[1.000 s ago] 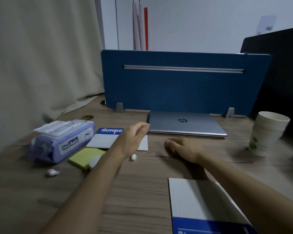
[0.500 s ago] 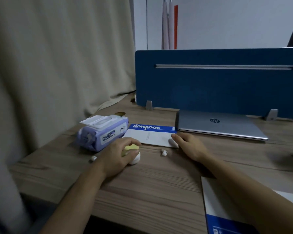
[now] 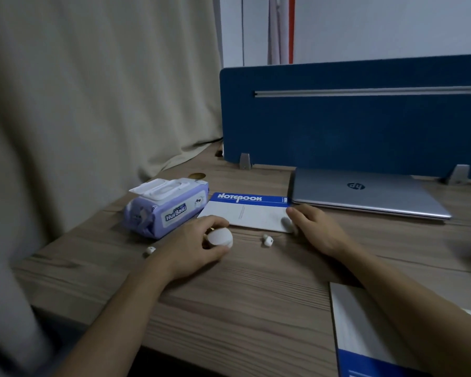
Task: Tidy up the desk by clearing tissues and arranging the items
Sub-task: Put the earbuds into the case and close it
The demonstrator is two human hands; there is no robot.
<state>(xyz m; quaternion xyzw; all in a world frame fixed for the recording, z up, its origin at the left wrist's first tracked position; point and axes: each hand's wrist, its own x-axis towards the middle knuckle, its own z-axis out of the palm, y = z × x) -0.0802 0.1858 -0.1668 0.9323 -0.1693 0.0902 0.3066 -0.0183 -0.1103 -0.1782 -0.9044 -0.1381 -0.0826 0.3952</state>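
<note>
Since earlier frame, left hand (image 3: pixel 191 246) has drawn white earbud case (image 3: pixel 220 237) clear of yellow pad; grip clenched around it on worktop (image 3: pixel 256 289). Loose earbud (image 3: pixel 267 240) just right of grip. Right hand (image 3: pixel 314 227) fingers loosely curled at notebook (image 3: pixel 248 212) corner, grasping nothing certain. Wipes pack (image 3: pixel 166 206) beyond left grip.

you have one view only, from your head, looking forward and down across the wooden desk (image 3: pixel 256 295) toward the blue divider (image 3: pixel 365 126) at its far edge. it sits close, with both your forearms reaching in from the bottom. the curtain (image 3: pixel 93 91) fills the left.
</note>
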